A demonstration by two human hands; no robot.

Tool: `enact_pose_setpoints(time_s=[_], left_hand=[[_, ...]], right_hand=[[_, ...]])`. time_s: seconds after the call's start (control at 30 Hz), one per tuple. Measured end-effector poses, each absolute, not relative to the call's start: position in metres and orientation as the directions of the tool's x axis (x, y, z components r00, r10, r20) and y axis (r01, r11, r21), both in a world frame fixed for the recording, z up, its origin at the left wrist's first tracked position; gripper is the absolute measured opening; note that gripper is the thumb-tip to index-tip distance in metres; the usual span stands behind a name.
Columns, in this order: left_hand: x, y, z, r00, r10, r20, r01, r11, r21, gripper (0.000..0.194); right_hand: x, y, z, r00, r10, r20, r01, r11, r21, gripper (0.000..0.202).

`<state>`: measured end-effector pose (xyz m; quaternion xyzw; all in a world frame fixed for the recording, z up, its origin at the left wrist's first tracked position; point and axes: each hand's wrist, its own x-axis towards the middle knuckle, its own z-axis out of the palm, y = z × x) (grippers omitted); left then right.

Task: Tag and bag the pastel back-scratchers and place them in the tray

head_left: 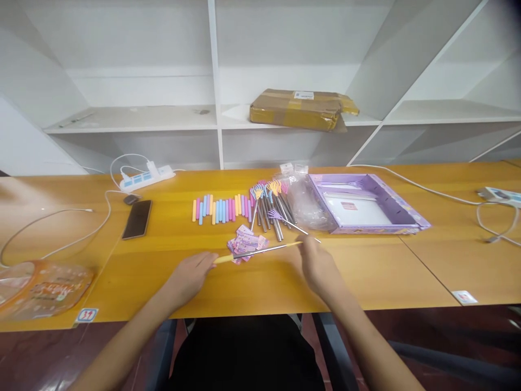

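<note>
A telescopic back scratcher (260, 251) with a yellow handle and a metal rod stretches between my hands. My left hand (194, 276) is closed round its yellow handle end. The other end is in my closed right hand (315, 260), which hides the claw. Just beyond the rod lies a loose pile of pink and purple printed cards (248, 239). Farther back is a heap of back scratchers (266, 203) with coloured claw heads and metal rods. Left of the heap, pastel handle sleeves (222, 210) in yellow, pink, blue and purple lie in a row.
A purple open box (382, 228) stands right of clear plastic bags (307, 206). To the left are a phone (137, 219), a power strip (147, 178) with cables, and an orange plastic package (61, 288). A taped cardboard box (293, 108) sits on the shelf.
</note>
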<state>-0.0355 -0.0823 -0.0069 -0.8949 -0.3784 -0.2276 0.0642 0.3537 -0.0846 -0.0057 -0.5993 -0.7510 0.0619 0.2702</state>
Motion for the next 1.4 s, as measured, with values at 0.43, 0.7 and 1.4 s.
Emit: enact_pose_setpoints(time_s=[0.43,0.7,1.4], left_hand=[[-0.036,-0.081,-0.012,0.613,0.741,0.273,0.739,-0.660,0.134,0.040],[-0.019,-0.090,-0.005,0.676,0.724,0.134,0.726,-0.687,0.048,0.029],[-0.042,-0.065,0.020,0.293,0.956,0.032,0.948,-0.286,-0.137,0.024]], right_hand=[[0.291,-0.097,-0.015,-0.339,0.887,0.314,0.849,0.432,-0.304,0.023],[0.295,-0.099,-0.018,-0.500,0.822,0.273,0.767,0.566,-0.302,0.017],[0.382,-0.078,-0.006,-0.478,0.731,0.487,0.743,0.632,-0.219,0.038]])
